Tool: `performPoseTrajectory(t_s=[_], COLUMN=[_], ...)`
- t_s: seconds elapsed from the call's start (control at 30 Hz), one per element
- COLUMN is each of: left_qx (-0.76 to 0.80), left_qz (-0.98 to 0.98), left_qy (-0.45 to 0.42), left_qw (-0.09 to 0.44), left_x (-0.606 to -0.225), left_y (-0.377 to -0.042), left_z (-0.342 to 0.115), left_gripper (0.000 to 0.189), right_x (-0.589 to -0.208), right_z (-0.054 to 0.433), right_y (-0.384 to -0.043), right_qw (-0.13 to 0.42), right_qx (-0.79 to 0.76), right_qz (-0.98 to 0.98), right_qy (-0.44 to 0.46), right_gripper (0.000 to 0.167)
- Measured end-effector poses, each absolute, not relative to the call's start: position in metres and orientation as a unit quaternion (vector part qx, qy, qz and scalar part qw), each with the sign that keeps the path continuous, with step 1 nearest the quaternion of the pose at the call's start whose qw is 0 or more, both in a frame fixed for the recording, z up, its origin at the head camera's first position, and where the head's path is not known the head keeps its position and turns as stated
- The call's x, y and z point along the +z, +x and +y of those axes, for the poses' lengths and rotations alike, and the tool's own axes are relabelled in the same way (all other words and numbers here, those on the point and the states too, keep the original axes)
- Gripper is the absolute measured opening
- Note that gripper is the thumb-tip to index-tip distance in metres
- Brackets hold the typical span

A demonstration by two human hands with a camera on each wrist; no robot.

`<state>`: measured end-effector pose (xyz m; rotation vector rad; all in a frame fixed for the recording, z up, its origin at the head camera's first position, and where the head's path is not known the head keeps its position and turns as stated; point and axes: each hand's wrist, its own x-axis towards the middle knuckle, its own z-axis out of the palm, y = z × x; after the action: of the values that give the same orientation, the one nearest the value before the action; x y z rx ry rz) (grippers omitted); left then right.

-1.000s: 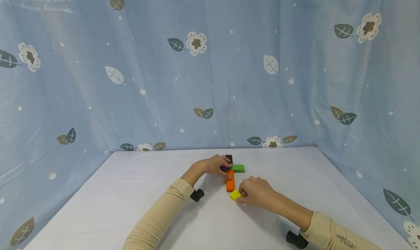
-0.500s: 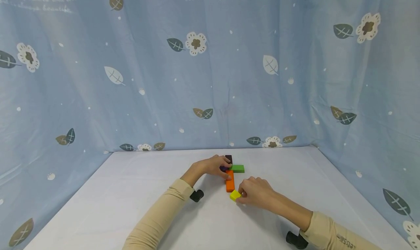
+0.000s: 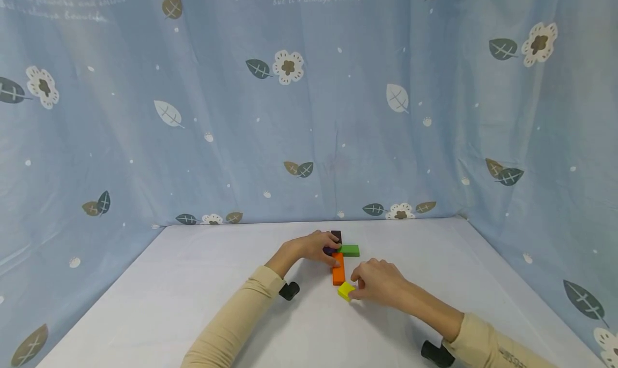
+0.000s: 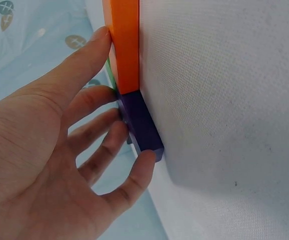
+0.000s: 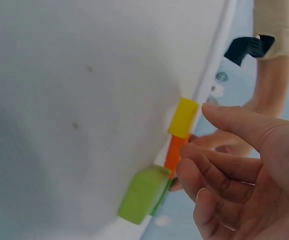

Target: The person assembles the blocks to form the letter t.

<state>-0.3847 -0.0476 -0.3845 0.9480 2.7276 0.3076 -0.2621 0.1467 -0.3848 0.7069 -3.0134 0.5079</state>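
My left hand (image 3: pixel 317 247) reaches over a group of flat blocks. Its thumb touches the side of an orange block (image 4: pixel 124 45), while its other fingers rest along a purple block (image 4: pixel 140 122). A green block (image 3: pixel 350 250) sticks out to the right behind the orange one, and a dark block (image 3: pixel 336 236) lies farthest back, partly covered by the fingers. At the near end of the orange block, a yellow block (image 3: pixel 346 291) sits turned at an angle. My right hand (image 3: pixel 379 282) is beside it, thumb tip right at its edge, index finger raised away from it.
The blocks lie on a white-covered table (image 3: pixel 193 303), backed by a blue patterned curtain (image 3: pixel 309 110). Black wrist devices hang below the left forearm (image 3: pixel 227 319) and the right sleeve (image 3: pixel 487 338).
My right index finger has come away from the yellow block, which has turned slightly. The left hand stays on the blocks. The head view has tilted a little upward.
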Motion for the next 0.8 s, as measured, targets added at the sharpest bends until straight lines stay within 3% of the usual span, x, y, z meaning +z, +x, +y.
performPoseTrajectory(t_s=[0.8], left_qx=[0.102], left_qz=[0.932], left_qy=[0.323], left_qw=[0.128], left_x=[-0.385], left_y=[-0.386], left_z=[-0.046], left_gripper=[0.061], right_x=[-0.376], right_z=[0.175], right_y=[-0.268], right_qw=[0.013], right_qx=[0.146], right_qz=[-0.976], right_qy=[0.160], right_gripper=[0.040])
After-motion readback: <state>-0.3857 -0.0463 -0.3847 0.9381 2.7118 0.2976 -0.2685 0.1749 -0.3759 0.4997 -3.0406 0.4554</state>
